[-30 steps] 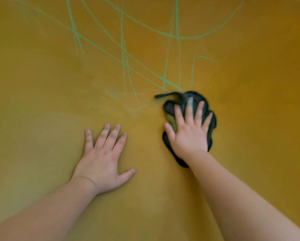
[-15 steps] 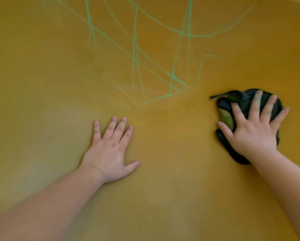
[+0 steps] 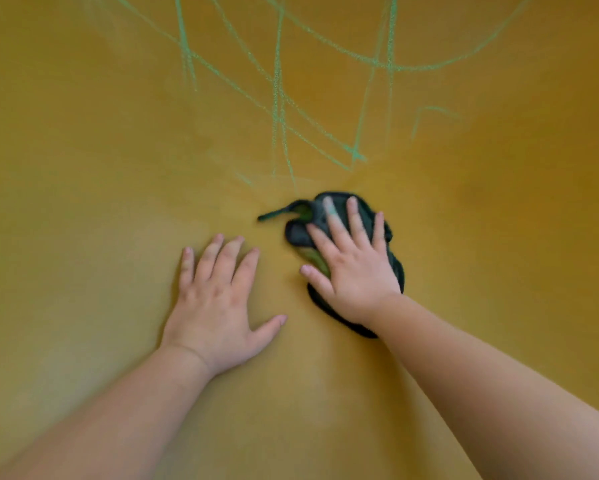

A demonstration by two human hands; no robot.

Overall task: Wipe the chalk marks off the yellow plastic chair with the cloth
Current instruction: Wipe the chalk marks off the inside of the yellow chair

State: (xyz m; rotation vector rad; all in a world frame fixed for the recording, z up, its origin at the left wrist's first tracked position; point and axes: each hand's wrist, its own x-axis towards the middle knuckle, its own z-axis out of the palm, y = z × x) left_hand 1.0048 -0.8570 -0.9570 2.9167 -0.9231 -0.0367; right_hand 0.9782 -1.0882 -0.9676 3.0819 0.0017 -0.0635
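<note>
The yellow plastic chair [image 3: 83, 202] fills the whole view. Green chalk marks [image 3: 280, 98] cross its upper middle in long crossing lines and end just above the cloth. A crumpled dark green cloth [image 3: 300, 233] lies at the centre. My right hand [image 3: 353, 268] presses flat on the cloth with straight, spread fingers, and the cloth shows around its edges. My left hand [image 3: 218, 296] rests flat on the bare yellow surface just left of the cloth, fingers spread, holding nothing.
Faint green smears show on the yellow surface near the lower ends of the chalk lines. Both forearms reach in from the bottom corners.
My right hand slid the cloth right, then back left to the centre beside my left hand. The short chalk strokes at the lines' lower ends are fainter now.
</note>
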